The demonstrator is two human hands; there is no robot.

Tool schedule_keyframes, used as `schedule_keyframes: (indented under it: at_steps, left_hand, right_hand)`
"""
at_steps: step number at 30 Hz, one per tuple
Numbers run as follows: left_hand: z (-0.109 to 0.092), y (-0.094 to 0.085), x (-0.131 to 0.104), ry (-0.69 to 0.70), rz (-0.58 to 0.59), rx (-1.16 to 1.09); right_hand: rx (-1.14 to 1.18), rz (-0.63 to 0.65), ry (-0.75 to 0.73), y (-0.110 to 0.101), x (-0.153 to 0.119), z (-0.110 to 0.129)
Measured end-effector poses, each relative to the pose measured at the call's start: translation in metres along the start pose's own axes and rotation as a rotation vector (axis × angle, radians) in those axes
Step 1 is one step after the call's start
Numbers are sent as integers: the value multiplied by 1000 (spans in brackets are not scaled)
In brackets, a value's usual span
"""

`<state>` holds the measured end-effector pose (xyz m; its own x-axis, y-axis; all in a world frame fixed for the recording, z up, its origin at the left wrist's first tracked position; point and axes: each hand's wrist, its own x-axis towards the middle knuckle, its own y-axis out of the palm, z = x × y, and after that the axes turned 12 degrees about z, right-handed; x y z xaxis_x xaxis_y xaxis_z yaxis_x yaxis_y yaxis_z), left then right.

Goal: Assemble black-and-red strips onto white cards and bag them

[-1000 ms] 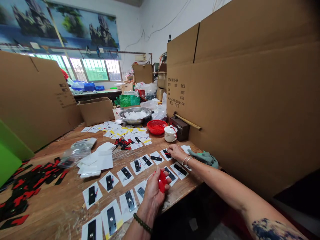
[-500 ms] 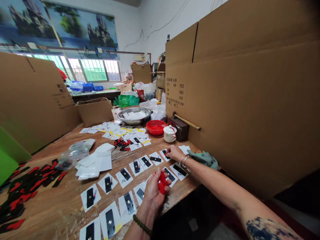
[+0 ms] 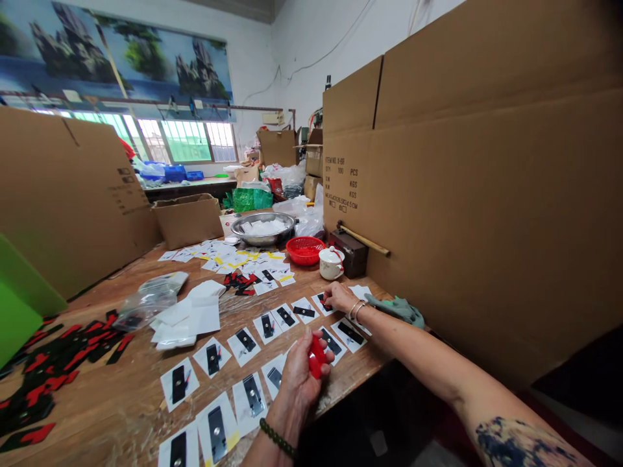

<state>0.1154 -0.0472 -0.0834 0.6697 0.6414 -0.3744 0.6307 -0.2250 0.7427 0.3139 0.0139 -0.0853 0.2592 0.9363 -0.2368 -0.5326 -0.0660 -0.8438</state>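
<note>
Head view: the left hand curls around red pieces above the wooden table, while the right hand bunches over a white card lying there, pinching what I cannot tell

big cardboard box on right, black print on side. wooden-handled hammer across small dark box, white lidded cup just beside. grey-green cloth near table edge. smaller open carton toward back left, green panel nearer. farther back, green bag, clear plastic. blue trays below barred window, landscape blind above. thin cable along white wall.
</note>
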Motion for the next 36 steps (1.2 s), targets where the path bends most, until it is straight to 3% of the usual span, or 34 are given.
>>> schedule_keyframes:
  at_steps: [10, 20, 24, 27, 29, 33, 36]
  left_hand:
    - [0, 6, -2, -19, 2, 31]
    - [3, 6, 0, -49, 11, 7]
    - [3, 6, 0, -46, 19, -19]
    - [3, 8, -1, -33, 37, -28]
    - [3, 9, -2, -36, 68, -32]
    - [7, 9, -4, -73, 109, -22]
    - [9, 10, -4, -82, 149, -7]
  right_hand:
    - [2, -2, -1, 0, 3, -5]
    - [154, -28, -27, -20, -9, -8]
    - [244, 37, -102, -20, -35, 4]
    - [420, 291, -276, -6, -67, 12]
    - [551, 379, -372, 5, -86, 13]
    - [738, 276, -350, 19, -107, 9]
    - [827, 338, -322, 21, -113, 7]
